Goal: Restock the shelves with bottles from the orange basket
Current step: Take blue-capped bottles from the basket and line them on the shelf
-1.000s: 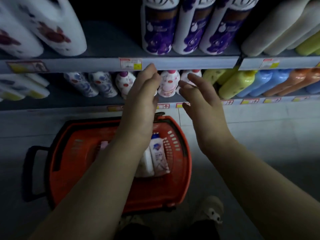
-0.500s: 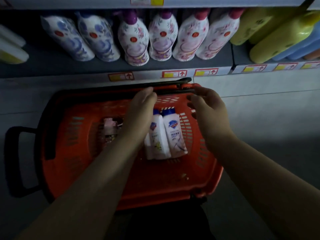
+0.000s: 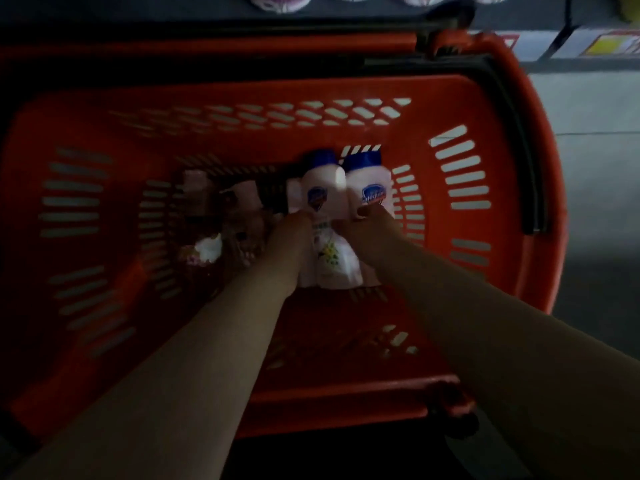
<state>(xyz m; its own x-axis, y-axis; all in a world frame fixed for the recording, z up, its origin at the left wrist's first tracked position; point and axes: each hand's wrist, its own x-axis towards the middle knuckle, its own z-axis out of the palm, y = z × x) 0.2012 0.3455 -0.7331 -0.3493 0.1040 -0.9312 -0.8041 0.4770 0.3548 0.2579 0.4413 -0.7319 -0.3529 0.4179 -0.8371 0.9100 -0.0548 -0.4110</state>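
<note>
The orange basket (image 3: 512,109) fills the head view below me. Two white bottles with blue caps lie side by side on its floor, caps pointing away. My left hand (image 3: 289,239) comes down on the left bottle (image 3: 322,190) with its fingers curled over the bottle's left side. My right hand (image 3: 375,233) lies on the right bottle (image 3: 370,188), thumb pressed on its front below the blue logo. Both bottles rest on the basket floor. Their lower halves are hidden by my hands.
A pinkish bottle (image 3: 242,223) and other dim items lie left of the white bottles in the basket. A black handle (image 3: 535,188) runs along the basket's right rim. The lowest shelf edge with price labels (image 3: 609,43) sits at the top right; grey floor (image 3: 595,174) lies right.
My view dropped from the shelves to the basket. Both hands moved down from shelf height into the basket and closed on the two white bottles.
</note>
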